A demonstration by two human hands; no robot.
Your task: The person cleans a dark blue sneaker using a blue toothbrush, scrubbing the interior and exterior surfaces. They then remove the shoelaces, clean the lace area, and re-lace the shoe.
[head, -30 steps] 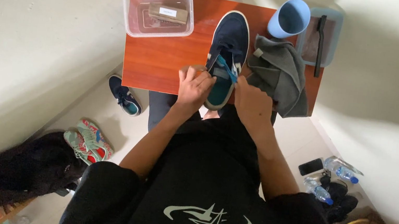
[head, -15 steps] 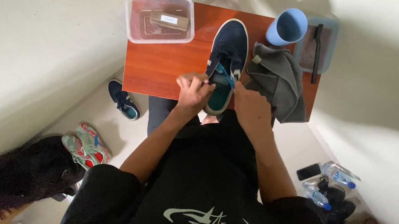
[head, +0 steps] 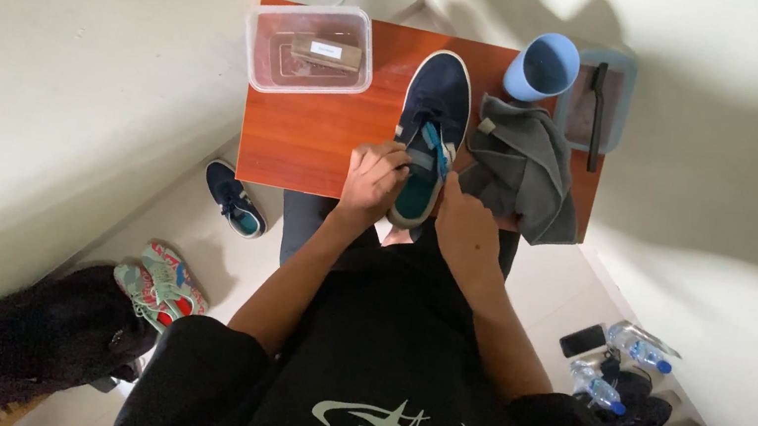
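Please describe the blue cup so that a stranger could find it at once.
Look at the small reddish-brown wooden table. Near its far right corner, beyond the crumpled grey cloth, stands the light blue plastic cup. It is the only round, open, pale blue thing there.

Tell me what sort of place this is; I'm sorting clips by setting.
Probably a corner of a home. A small wooden table stands between plain walls, spare shoes lie on the floor, and water bottles sit nearby.

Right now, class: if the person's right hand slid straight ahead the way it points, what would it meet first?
Probably the grey cloth just beyond the right hand, beside the navy shoe; depth is unclear.
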